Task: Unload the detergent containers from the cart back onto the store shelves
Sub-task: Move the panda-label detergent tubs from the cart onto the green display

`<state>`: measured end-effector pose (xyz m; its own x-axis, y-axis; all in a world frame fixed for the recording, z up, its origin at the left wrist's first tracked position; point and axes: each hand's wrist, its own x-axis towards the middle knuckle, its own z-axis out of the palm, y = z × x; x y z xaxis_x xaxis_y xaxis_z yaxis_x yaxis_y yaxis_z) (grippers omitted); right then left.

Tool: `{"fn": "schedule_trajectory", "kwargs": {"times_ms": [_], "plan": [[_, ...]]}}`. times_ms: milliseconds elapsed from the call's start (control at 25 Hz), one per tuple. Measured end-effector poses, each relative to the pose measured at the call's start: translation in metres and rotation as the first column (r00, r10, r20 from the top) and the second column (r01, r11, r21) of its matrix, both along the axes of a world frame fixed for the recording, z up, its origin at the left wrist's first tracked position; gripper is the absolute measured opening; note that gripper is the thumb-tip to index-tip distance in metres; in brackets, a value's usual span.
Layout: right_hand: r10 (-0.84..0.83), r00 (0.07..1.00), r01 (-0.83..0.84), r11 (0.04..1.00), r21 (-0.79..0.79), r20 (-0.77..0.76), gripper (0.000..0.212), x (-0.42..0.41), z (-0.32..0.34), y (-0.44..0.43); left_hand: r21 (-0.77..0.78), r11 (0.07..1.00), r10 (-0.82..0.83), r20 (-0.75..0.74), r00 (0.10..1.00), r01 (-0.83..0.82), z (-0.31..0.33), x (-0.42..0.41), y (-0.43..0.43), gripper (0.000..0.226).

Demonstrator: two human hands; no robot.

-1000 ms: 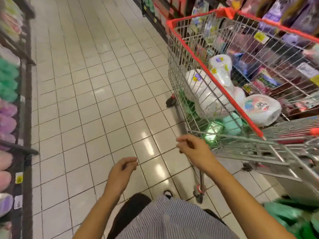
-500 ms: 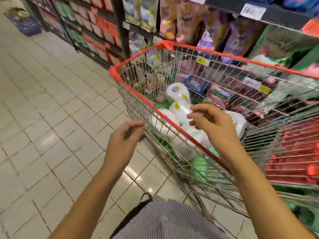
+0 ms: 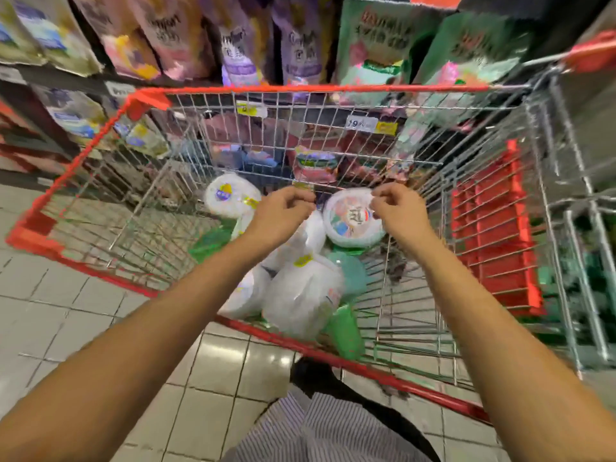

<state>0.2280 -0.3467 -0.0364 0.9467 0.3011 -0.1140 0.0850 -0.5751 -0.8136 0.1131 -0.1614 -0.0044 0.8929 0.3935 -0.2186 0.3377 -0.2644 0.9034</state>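
Head view, left to right.

- Tiled floor [image 3: 66, 315] at left; shelf pouches [image 3: 233, 38] stand behind the cart.
- Cart [image 3: 310, 89]: red-rimmed wire basket holding the detergent containers.
- White tub [image 3: 226, 198], blue-and-yellow label, lies at the far-left of the load, just left of the left hand.
- Left hand [image 3: 283, 215]: inside the basket, fingers curled in toward the thumb, nothing seen between them. It hangs above the white container pile [image 3: 300, 295], which lies below and nearer the body.
- Round labelled tub [image 3: 350, 221]: face up, between the two hands.
- Right hand [image 3: 398, 211]: fingers curled, tips at the tub's upper right rim. Too blurred to tell whether they touch or pinch it.
- Green pouch [image 3: 345, 331] lies at the near edge of the load.
- Red seat flap [image 3: 496, 235] at the right end.
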Motion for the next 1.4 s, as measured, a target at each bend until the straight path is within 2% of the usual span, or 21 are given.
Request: {"fn": "schedule_trajectory", "kwargs": {"times_ms": [200,280,360,480,520,600,680,760,840,920,1040,1160,1280,1400], "plan": [[-0.107,0.947,0.065,0.987,-0.145,-0.303,0.023,0.034,-0.083,-0.017,-0.072,0.98,-0.201,-0.276,0.94,0.188,-0.082,0.077,-0.011,0.021],[-0.139,0.914,0.059,0.975,-0.213,-0.382,0.026,0.034,-0.118,-0.021,-0.083,0.962,-0.272,-0.347,0.897,0.26,-0.113,0.099,-0.01,0.023],[-0.163,0.857,0.07,0.977,-0.202,-0.489,0.032,0.026,-0.149,-0.022,-0.122,0.939,-0.341,-0.434,0.834,0.321,-0.138,0.113,-0.011,0.026],[-0.193,0.765,0.068,0.973,-0.221,-0.615,0.047,0.017,-0.192,-0.022,-0.299,0.914,-0.395,-0.51,0.764,0.273,-0.193,0.125,-0.017,0.021],[-0.206,0.74,0.081,0.972,-0.219,-0.64,0.051,0.014,-0.203,-0.021,-0.309,0.906,-0.418,-0.549,0.724,0.289,-0.21,0.127,-0.02,0.023],[-0.244,0.688,0.164,0.97,-0.181,-0.683,0.06,0.008,-0.221,-0.019,-0.266,0.892,-0.446,-0.643,0.622,0.364,-0.232,0.129,-0.025,0.043],[-0.276,0.607,0.315,0.945,-0.093,-0.745,0.071,0.005,-0.238,-0.02,-0.215,0.891,-0.428,-0.692,0.581,0.4,-0.255,0.13,-0.029,0.057],[-0.275,0.524,0.408,0.912,-0.046,-0.806,0.08,0.004,-0.251,-0.02,-0.243,0.906,-0.409,-0.718,0.563,0.347,-0.275,0.129,-0.031,0.068],[-0.264,0.503,0.448,0.894,-0.013,-0.823,0.08,0.003,-0.264,-0.022,-0.302,0.907,-0.419,-0.718,0.556,0.292,-0.284,0.129,-0.034,0.076],[-0.241,0.529,0.45,0.893,0.028,-0.814,0.068,0.001,-0.275,-0.022,-0.357,0.902,-0.431,-0.692,0.58,0.244,-0.288,0.13,-0.035,0.073],[-0.265,0.517,0.52,0.853,0.052,-0.814,0.057,-0.002,-0.282,-0.02,-0.33,0.895,-0.446,-0.673,0.59,0.299,-0.29,0.132,-0.035,0.061],[-0.327,0.505,0.581,0.813,0.035,-0.799,0.065,-0.009,-0.275,-0.021,-0.326,0.908,-0.418,-0.671,0.613,0.263,-0.284,0.132,-0.033,0.057],[-0.364,0.535,0.593,0.804,0.032,-0.762,0.079,-0.013,-0.252,-0.02,-0.391,0.917,-0.345,-0.681,0.645,0.078,-0.258,0.129,-0.032,0.045],[-0.374,0.589,0.611,0.787,0.092,-0.716,0.067,-0.012,-0.217,-0.023,-0.39,0.92,-0.285,-0.63,0.723,0.023,-0.23,0.126,-0.034,0.037]]}}
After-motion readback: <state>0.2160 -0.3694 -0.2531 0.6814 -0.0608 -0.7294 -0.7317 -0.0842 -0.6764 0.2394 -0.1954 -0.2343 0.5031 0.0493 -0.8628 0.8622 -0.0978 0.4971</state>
